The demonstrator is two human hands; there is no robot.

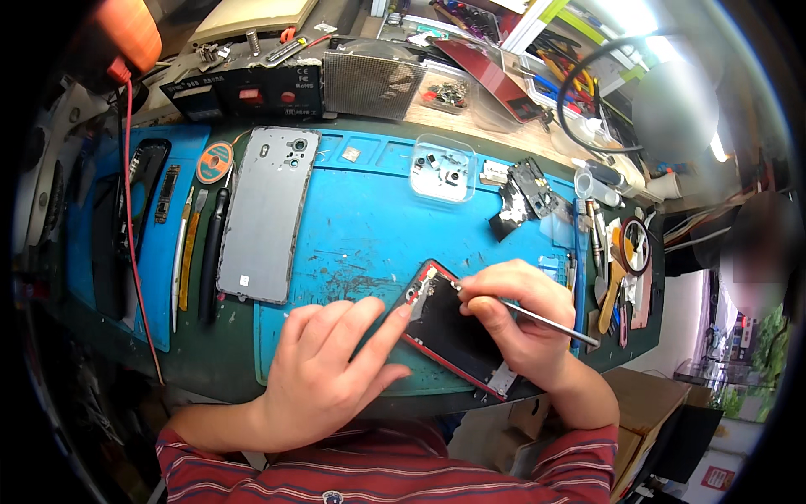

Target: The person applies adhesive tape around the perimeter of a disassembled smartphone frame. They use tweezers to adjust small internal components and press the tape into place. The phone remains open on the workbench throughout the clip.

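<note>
An opened phone frame with red edges and a black inner surface lies tilted at the mat's near edge. My left hand rests over its left side with fingers apart, the index fingertip touching the frame near its upper left corner. My right hand pinches a slim silver rod-shaped tool, whose back end sticks out to the right. Its working tip is hidden by my fingers at the frame's top edge. A grey phone back cover with camera openings lies to the left.
On the blue mat stand a clear box of small parts and dark phone parts. Hand tools and a solder spool lie left, more tools right. A black instrument box stands behind; a red cable hangs at left.
</note>
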